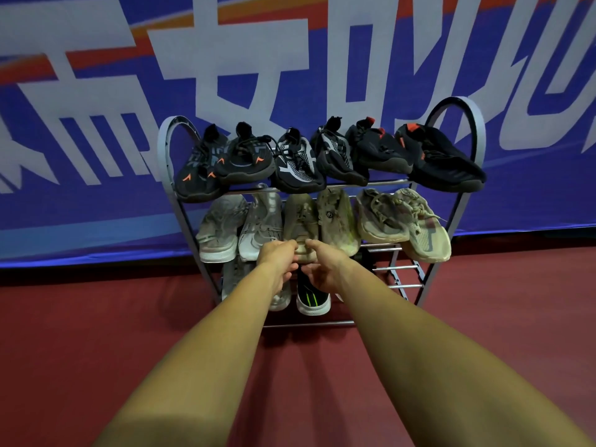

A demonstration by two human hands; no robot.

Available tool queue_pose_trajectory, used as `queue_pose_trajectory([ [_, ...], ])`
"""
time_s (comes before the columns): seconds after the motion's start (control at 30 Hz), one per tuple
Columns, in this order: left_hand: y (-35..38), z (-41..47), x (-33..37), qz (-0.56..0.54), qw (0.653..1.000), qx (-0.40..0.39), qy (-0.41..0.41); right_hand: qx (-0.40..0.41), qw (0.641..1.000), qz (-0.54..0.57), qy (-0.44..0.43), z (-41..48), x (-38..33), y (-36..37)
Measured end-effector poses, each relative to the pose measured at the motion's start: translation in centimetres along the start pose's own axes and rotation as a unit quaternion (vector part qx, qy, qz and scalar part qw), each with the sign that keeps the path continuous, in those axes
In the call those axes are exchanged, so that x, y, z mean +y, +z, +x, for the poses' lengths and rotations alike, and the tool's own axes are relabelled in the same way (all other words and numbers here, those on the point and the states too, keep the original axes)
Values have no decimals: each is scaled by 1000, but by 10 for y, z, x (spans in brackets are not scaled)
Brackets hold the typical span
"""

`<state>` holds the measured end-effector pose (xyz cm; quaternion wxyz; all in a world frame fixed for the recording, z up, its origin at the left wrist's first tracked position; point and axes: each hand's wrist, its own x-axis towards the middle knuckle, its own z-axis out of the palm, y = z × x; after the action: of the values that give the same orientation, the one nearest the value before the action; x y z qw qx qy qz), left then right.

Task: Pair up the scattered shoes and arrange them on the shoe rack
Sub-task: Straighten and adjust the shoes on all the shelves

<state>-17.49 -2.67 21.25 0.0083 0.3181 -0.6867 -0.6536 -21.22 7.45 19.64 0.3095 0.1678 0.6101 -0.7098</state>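
The shoe rack (451, 217) stood on the red floor (96, 333) against a blue banner (80, 201) with big white characters, and I placed everything by that rack.

At the rack's left end, on the top shelf, sat a black pair with orange marks (222, 162). Beside it, at the shelf's middle, was a black pair with white patterning (312, 159), and at the right end a plain black pair with red tabs (416, 153), the outer shoe hanging past the rack's right post.

On the middle shelf, the left end held a grey-white pair (238, 227), toes tipped down over the front rail. At the middle came a beige pair, and a cream pair (406, 221) filled the right end.

Both bare arms reached straight toward the rack's middle shelf. The left hand (279, 258) touched the left side of the toe of the near beige shoe (300, 221), its thumb and fingers curled in against it. The right hand (324, 269) met the same toe from the right side, thumb on top, fingers bent loosely below. Each grip looked half closed around that toe; how firmly either pinched, I could not tell.

Below the hands, on the rack's bottom shelf, a grey shoe (232, 279) showed at the left, then a black shoe with green stripes and a white sole (312, 298), partly hidden by the wrists. The right part of that shelf showed bare rails.
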Motion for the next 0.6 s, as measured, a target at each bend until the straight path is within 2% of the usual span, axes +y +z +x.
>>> queue_pose_trajectory([
  [0.1,-3,3,0,-6,1000,-8,-7,-27,999,35,1,5,1,9],
  [0.23,-10,3,2,-13,1000,-24,-3,-15,997,73,-21,4,1,12],
  [0.6,-32,-13,4,-38,999,-34,10,-44,999,28,3,-29,-14,-12],
])
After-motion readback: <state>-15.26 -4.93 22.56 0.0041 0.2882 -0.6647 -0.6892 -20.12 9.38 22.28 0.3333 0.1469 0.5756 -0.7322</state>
